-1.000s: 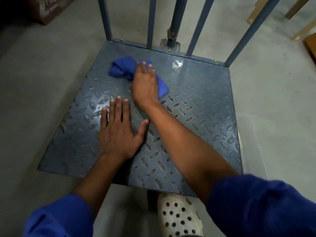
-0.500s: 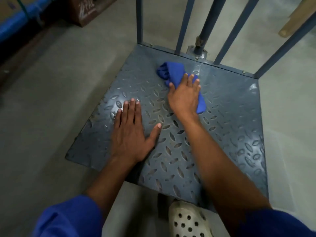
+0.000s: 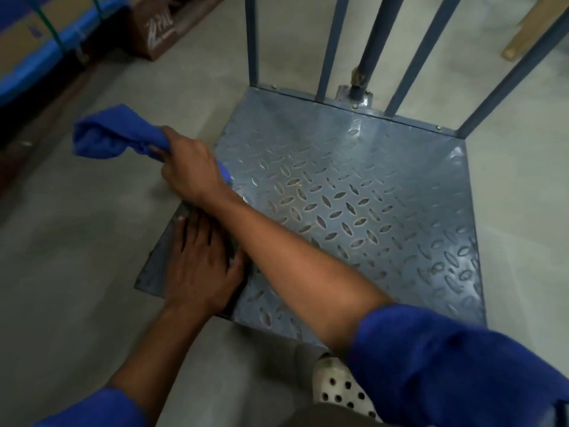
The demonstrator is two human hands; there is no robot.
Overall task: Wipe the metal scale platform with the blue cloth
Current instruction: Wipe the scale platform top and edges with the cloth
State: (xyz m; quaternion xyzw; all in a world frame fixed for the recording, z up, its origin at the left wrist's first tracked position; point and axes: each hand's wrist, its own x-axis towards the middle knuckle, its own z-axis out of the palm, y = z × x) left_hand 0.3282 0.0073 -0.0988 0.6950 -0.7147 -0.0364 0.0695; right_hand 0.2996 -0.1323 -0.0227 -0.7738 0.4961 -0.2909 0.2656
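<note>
The person's right hand (image 3: 192, 167) sits at the left edge of the grey-blue diamond-tread metal scale platform (image 3: 369, 195), its fingers curled tight round a bunched blue cloth (image 3: 110, 134). Most of the cloth sticks out to the left past the platform edge, over the pale concrete floor (image 3: 77, 257); whether it touches the floor cannot be told. A small fold shows at the right of the fist.

The right forearm crosses over the left hand (image 3: 200, 266), which lies flat on the platform's near-left corner, fingers straight and close together, their tips partly hidden under the wrist.

Slim blue-grey metal bars (image 3: 329, 41) rise from the far edge. A white perforated clog (image 3: 341, 386) stands just near of the platform. A brown cardboard box (image 3: 160, 29) sits far left.
</note>
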